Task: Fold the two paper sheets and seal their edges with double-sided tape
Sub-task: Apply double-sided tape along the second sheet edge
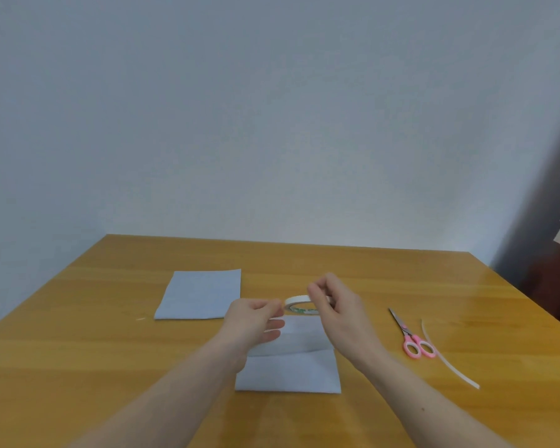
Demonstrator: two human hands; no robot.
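Note:
A white roll of double-sided tape (296,301) is held just above the table by my right hand (332,307), whose fingers curl round its right side. My left hand (254,318) pinches the tape's free end at the roll's left side with thumb and forefinger. Under both hands lies a folded white paper sheet (291,370), its upper flap partly hidden by my hands. A second folded white sheet (201,294) lies flat farther back and to the left.
Pink-handled scissors (409,334) lie shut on the wooden table (78,350) right of my hands. A peeled white backing strip (450,363) curves beside them. A dark door (550,247) stands at the far right.

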